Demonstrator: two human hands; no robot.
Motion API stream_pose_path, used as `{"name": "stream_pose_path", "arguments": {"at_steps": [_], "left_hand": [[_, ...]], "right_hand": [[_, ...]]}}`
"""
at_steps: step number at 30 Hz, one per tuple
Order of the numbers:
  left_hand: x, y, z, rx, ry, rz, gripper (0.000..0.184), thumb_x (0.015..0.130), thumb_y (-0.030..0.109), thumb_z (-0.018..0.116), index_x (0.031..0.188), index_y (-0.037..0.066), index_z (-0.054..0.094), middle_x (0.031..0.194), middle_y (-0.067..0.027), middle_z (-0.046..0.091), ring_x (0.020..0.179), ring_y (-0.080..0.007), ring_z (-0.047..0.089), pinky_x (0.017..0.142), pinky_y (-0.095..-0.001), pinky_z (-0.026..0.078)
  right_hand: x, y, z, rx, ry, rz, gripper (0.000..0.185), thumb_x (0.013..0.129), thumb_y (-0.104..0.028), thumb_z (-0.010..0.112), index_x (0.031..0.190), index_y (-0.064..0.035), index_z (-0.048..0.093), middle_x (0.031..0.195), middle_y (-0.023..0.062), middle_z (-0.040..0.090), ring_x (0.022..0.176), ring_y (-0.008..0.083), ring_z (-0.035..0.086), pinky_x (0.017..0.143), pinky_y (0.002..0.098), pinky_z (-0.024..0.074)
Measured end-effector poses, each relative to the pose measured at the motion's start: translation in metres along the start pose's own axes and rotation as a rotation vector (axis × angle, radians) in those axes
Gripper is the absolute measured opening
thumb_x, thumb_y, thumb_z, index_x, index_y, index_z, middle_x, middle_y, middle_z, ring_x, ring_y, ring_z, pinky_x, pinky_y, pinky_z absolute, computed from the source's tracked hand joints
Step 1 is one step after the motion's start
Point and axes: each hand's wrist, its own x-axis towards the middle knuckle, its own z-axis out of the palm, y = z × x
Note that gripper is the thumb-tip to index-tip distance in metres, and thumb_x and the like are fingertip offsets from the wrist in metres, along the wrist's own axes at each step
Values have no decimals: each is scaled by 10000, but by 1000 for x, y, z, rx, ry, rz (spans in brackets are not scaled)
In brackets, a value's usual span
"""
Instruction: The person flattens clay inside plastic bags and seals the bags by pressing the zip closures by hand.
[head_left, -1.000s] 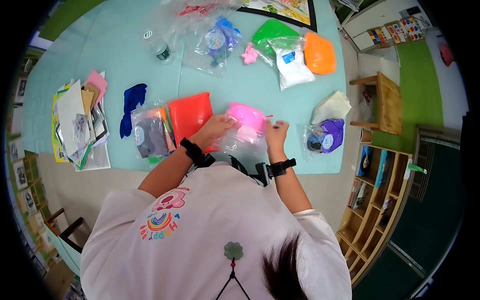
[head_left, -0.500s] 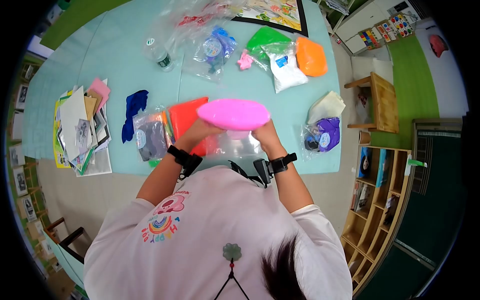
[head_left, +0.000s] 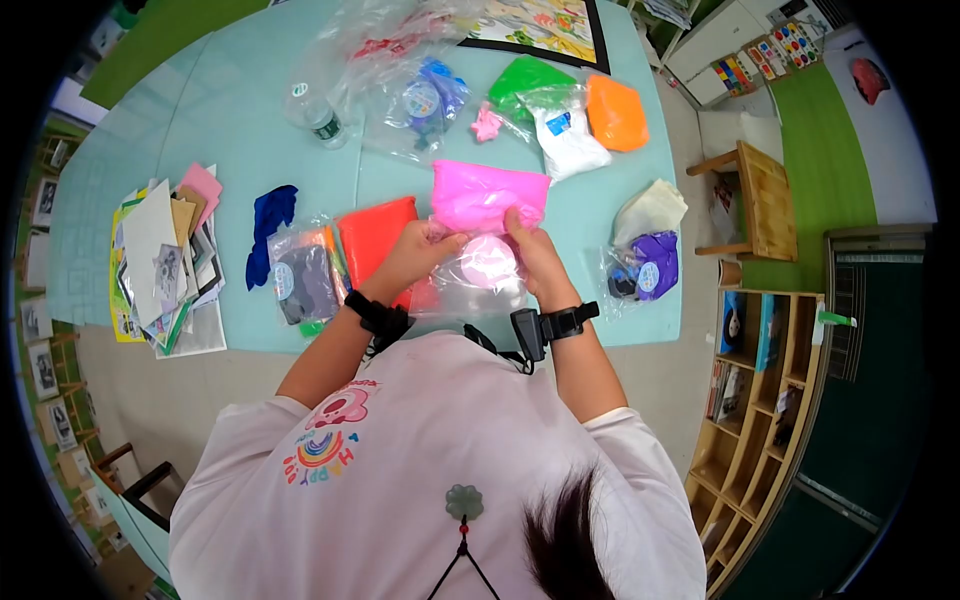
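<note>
A bag of pink clay (head_left: 488,195) is held above the near table edge, its clear plastic end with a round pale label hanging toward me. My left hand (head_left: 418,255) pinches the bag's left side, and my right hand (head_left: 535,250) grips its right side with the thumb on the front. Just left of my left hand lies a red clay pack (head_left: 368,235), partly covered by that hand. Beside it is a clear bag with dark grey clay (head_left: 303,280). A dark blue crumpled piece (head_left: 268,230) rests further left.
Green (head_left: 528,85), orange (head_left: 617,112) and white (head_left: 572,140) packs lie at the back right, with a small pink lump (head_left: 486,123). A purple pack (head_left: 657,268) sits right. A plastic bottle (head_left: 325,122), clear bags, a framed picture (head_left: 545,25) and stacked papers (head_left: 150,250) are also on the table.
The pink bag has tilted from edge-on, so its broad face and clear plastic end now show. Both hands have shifted, and their thumbs have come into view.
</note>
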Motion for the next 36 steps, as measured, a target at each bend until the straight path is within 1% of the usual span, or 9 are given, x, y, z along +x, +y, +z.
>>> {"name": "stream_pose_path", "arguments": {"at_steps": [5,8,11,14,17,23,26,30,36], "left_hand": [[-9,18,-12,229,-90,-250,324,938,141,695,1231,9,654,1097,-30,693,972,-92,629,834,-267,517],[-10,3,-13,-117,-90,-142,342,947,179,690,1237,3,648,1115,-49,696,975,-103,639,809,-286,540],[-4,-3,-16,-486,-19,-381,351,963,219,673,1228,-8,638,1077,-44,697,971,-123,648,808,-298,551],[8,-26,-14,-543,37,-429,311,956,183,681,1202,-1,640,1069,-31,685,944,-130,642,860,-293,523],[6,-10,13,-296,208,-349,229,950,169,682,1118,15,653,996,-13,675,852,-107,622,764,-289,523],[24,-72,5,-88,222,-146,204,948,190,686,1063,24,657,866,-6,657,732,-90,585,666,-271,495],[30,-90,3,-74,181,-292,150,934,158,686,1005,27,668,862,-5,660,748,-98,588,664,-266,477],[33,-89,4,-135,220,-532,181,951,192,684,1008,23,649,824,-8,643,713,-98,578,650,-277,485],[42,-154,-10,-46,311,-244,343,913,232,719,1128,-9,600,968,-66,674,831,-149,625,740,-305,511]], "right_hand": [[-2,14,2,10,-26,-135,459,921,-368,729,1152,22,657,1031,71,699,896,150,650,810,300,517],[4,26,-2,-35,25,-123,367,924,-289,737,1111,22,680,985,53,707,887,137,648,806,292,513],[18,49,-12,-103,37,-106,309,935,-249,723,1082,21,695,969,50,710,883,124,642,801,286,511],[24,65,-14,-88,-3,-108,280,939,-222,713,1075,22,692,973,49,709,857,116,639,791,283,509],[28,66,-20,-30,14,-20,258,944,-204,704,1070,22,689,972,50,709,848,115,637,772,283,512],[41,57,-45,-358,19,283,562,953,-489,629,1091,55,664,969,80,702,859,147,651,748,283,517],[58,74,-31,314,140,110,794,911,-662,563,1047,116,644,896,117,691,832,208,662,760,310,515],[72,86,-21,-522,541,84,884,923,-694,491,950,179,631,804,266,668,843,350,681,812,416,517],[138,192,-68,-445,555,43,831,933,-662,501,903,159,623,788,308,655,838,441,664,793,447,511]]}}
